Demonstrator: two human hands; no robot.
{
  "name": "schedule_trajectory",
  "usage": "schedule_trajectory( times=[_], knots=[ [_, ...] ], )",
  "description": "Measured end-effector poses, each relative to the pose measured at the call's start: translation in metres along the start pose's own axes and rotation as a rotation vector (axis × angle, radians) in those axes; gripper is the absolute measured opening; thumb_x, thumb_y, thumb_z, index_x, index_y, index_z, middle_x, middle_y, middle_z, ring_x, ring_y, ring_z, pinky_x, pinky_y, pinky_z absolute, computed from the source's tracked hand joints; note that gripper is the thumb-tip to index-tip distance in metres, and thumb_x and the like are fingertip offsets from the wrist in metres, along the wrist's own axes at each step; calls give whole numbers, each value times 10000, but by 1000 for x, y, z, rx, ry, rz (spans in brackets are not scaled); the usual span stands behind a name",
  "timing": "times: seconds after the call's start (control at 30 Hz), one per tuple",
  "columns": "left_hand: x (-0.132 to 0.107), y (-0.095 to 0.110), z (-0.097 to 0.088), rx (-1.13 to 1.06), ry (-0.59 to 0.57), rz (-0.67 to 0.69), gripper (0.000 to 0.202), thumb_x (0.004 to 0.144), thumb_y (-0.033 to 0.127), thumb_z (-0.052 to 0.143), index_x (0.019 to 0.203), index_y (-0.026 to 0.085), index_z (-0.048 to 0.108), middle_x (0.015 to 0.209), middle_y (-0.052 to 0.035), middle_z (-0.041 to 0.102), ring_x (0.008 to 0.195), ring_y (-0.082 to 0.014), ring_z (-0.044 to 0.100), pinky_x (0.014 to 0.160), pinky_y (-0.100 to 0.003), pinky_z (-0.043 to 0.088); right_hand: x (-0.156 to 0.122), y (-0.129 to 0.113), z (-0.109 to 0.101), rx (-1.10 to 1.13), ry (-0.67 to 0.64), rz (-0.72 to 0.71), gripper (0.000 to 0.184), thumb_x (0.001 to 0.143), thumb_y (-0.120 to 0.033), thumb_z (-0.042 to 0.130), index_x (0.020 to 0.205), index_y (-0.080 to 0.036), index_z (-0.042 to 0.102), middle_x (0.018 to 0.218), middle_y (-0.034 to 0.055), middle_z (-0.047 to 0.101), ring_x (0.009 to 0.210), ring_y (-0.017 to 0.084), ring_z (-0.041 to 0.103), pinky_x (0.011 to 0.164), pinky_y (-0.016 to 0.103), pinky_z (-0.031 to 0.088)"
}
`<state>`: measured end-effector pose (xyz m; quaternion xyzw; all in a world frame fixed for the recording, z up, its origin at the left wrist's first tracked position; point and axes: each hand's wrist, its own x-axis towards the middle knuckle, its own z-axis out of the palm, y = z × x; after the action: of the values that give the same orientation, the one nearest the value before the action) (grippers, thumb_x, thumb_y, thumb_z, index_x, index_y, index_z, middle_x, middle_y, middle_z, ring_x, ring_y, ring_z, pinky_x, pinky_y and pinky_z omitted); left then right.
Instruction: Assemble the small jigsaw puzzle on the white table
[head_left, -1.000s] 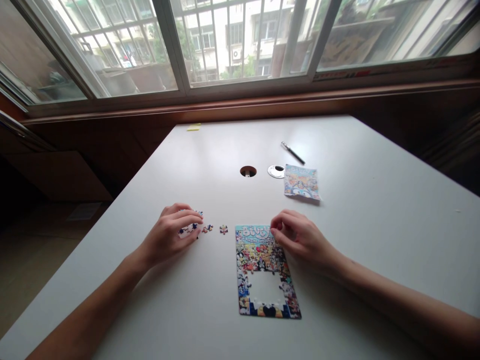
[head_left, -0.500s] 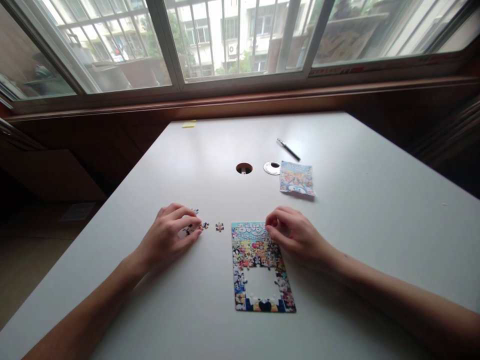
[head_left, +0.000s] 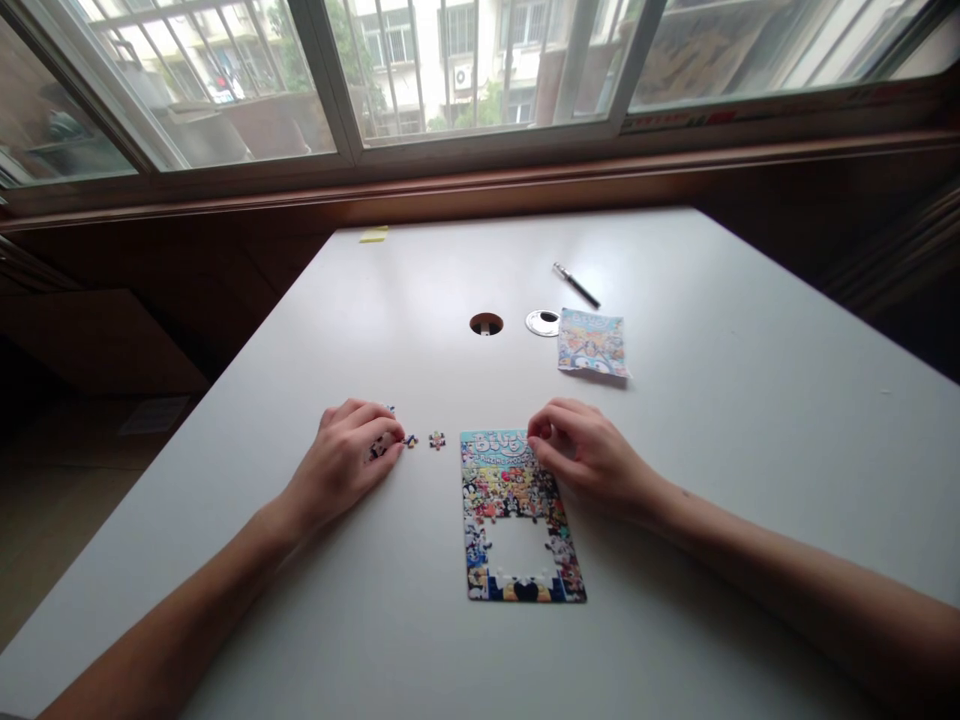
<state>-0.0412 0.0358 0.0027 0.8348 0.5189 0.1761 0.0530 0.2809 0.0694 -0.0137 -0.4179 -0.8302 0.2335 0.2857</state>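
A jigsaw puzzle [head_left: 474,520] in its frame lies on the white table, with a gap in its lower half where the pale backing shows. Left of it, my left hand [head_left: 352,440] curls over a few loose pieces, thumb and fingertips closed on a puzzle piece [head_left: 381,446] and partly hiding it. Beside those fingertips is another piece [head_left: 411,440], and a separate piece [head_left: 437,440] lies between hand and puzzle. My right hand [head_left: 581,445] rests at the puzzle's upper right corner, thumb and forefinger pinched; whatever is between them is hidden.
Behind the puzzle lies a printed packet [head_left: 592,343], overlapping a round metal cover [head_left: 541,322]. A pen [head_left: 577,285] is farther back. The table [head_left: 337,620] has a round cable hole [head_left: 487,324] and a yellow sticky note [head_left: 373,234] at its far edge, below the window.
My left thumb and fingertips have drawn closer together over the pieces. My right hand stays at the puzzle's corner. The whole view has shifted slightly.
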Motion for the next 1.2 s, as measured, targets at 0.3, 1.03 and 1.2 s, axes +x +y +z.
schedule_trajectory(
  times=[0.3,1.03,1.2],
  knots=[
    [-1,-1,3,-82,39,13,84,890,212,572,965,210,610,984,-39,699,1017,-230,589,959,-397,365,0,0,0,3,2,-6,65,876,-197,565,824,-201,603,803,35,606,766,178,542,730,330,397],
    [-2,5,1,-153,-177,83,217,965,148,423,1061,228,601,1091,-66,613,1027,-231,520,983,-431,340,0,-1,0,-10,-3,-4,62,878,-187,565,831,-203,600,809,31,606,784,180,546,752,334,387],
    [-3,3,2,-159,-171,126,192,957,130,417,984,209,590,1113,-78,597,1037,-234,510,985,-435,349,-1,0,0,-7,-1,-7,58,875,-186,567,831,-204,601,809,30,608,781,178,546,749,333,388]
  ],
)
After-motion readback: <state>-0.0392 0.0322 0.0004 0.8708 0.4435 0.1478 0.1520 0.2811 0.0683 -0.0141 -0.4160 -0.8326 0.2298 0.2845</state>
